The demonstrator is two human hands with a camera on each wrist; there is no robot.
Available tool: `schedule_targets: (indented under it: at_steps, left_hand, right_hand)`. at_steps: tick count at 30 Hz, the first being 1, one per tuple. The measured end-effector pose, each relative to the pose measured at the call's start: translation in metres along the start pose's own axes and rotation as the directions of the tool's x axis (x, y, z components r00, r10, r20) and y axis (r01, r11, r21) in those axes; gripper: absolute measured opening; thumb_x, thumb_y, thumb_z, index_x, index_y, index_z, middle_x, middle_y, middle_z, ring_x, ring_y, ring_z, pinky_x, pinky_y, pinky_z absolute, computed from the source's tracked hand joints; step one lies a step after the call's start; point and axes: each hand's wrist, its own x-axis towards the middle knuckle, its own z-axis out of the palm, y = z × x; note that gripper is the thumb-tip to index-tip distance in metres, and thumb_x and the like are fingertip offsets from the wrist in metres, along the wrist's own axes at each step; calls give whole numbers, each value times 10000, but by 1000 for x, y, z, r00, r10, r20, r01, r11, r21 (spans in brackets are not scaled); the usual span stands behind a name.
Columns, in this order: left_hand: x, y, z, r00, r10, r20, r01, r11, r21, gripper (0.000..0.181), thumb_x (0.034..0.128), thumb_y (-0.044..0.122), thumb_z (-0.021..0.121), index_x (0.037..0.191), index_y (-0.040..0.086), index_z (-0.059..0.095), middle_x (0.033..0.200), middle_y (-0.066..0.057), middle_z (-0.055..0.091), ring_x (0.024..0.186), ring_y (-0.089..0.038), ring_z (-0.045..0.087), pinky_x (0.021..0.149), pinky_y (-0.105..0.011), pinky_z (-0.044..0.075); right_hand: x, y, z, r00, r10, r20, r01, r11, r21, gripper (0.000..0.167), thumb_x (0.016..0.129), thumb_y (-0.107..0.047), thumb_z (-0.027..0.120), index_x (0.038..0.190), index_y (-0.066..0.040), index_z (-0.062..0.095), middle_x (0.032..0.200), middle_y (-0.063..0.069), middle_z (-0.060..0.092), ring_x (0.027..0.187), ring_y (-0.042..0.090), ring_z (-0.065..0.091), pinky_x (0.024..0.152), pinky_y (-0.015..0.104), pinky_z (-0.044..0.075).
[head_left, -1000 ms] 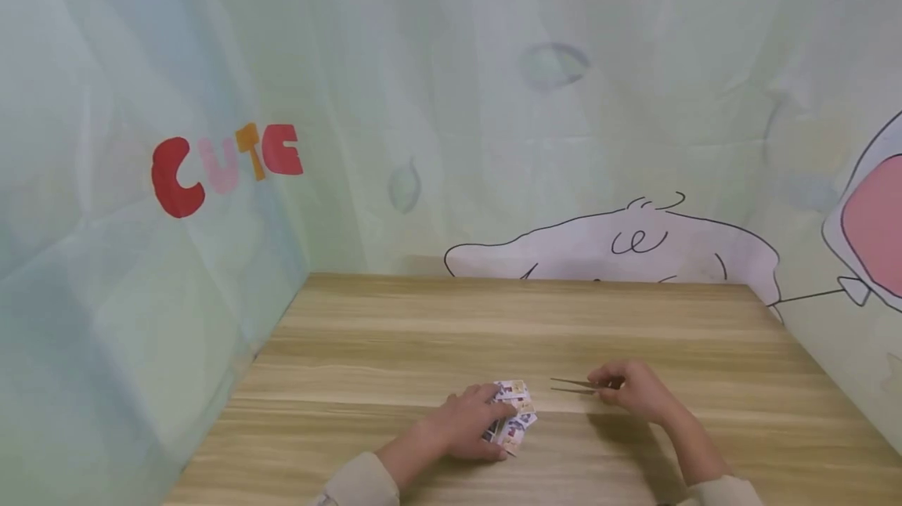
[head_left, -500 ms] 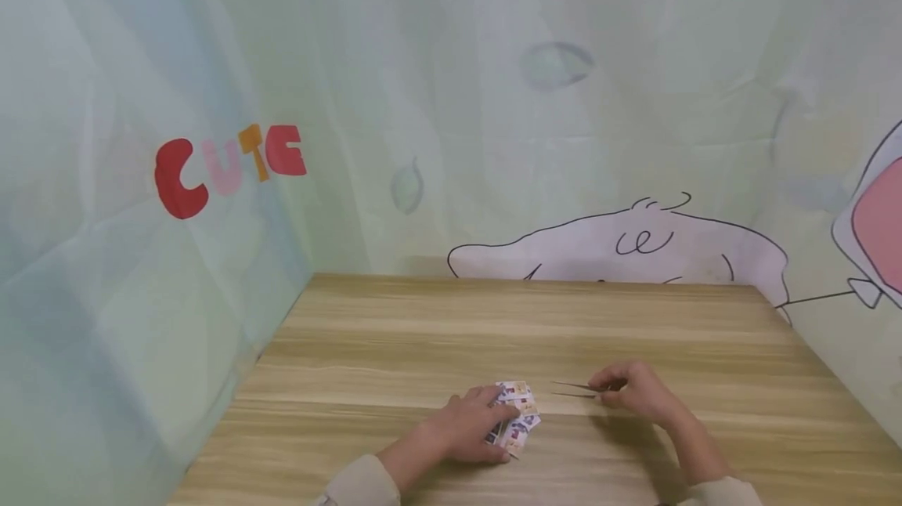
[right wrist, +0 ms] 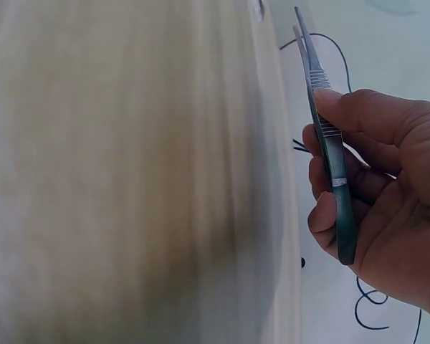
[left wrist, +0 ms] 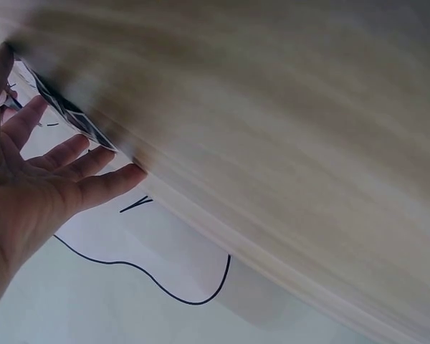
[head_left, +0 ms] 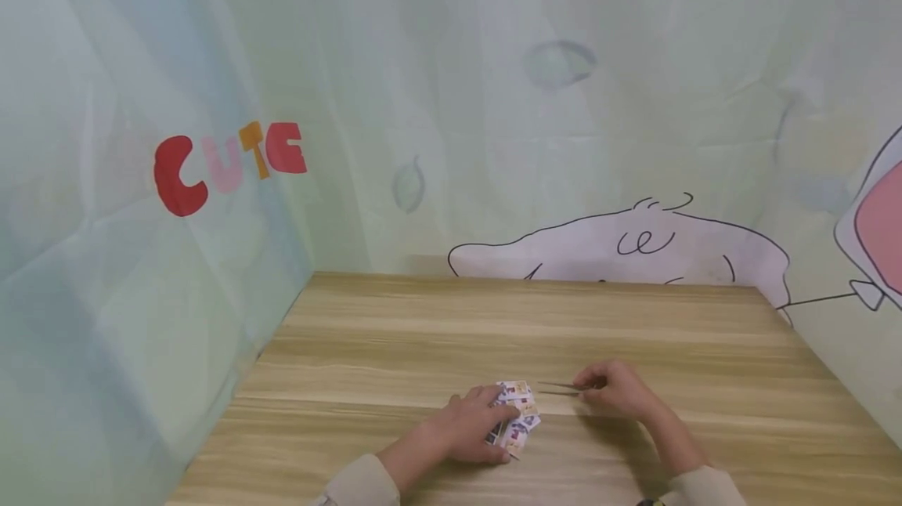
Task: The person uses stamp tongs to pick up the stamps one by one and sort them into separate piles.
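Note:
Several small printed paper pieces (head_left: pixel 520 421), like stamps or stickers, lie overlapped on the table. My left hand (head_left: pixel 467 424) rests over their left side with spread fingers and covers part of them. In the left wrist view its fingertips touch the tabletop around the dark-patterned papers (left wrist: pixel 75 118). My right hand (head_left: pixel 618 390) pinches a pair of metal tweezers (right wrist: pixel 334 154) between thumb and fingers. The tweezers point left, and in the head view their tips stand slightly apart, just right of the papers. Nothing shows between the tips.
The wood-grain table (head_left: pixel 395 334) reaches back to a pale printed cloth (head_left: pixel 458 114), which also hangs along the left and right sides. A drawn white figure (head_left: pixel 599 251) and coloured letters mark the cloth.
My right hand has moved left with the tweezers, bringing their tips closer to the papers. The left hand has stayed on the papers.

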Motion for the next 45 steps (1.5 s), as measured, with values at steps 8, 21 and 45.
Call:
schedule_targets:
  at_steps: [8,21,45]
  left_hand:
    - [0,1,0,1000,-12,3,12,1000,-8,621,801,503,645,1351,265,480,1437,-118,338,1282,-299,341,893,-586,397]
    - [1,1,5,1000,-3,-10,3,1000,-3,627,789,515,647,1340,257,494,1430,-120,345,1264,-305,359,876,-583,409]
    - [2,-2,2,1000,-4,-3,4,1000,-4,620,792,509,647,1337,255,497,1431,-111,347,1266,-300,356,890,-576,402]
  right_hand:
    - [6,-1,6,1000,-10,11,11,1000,-16,122,729,-1,697,845,13,660,776,-8,620,708,139,554,643,256,485]
    - [9,1,13,996,-76,45,78,996,-52,86,752,17,666,835,21,644,760,-10,613,699,115,543,645,271,480]
    - [15,-2,19,994,-88,65,94,992,-85,69,775,22,638,833,-17,642,778,-30,607,733,131,553,697,302,487]
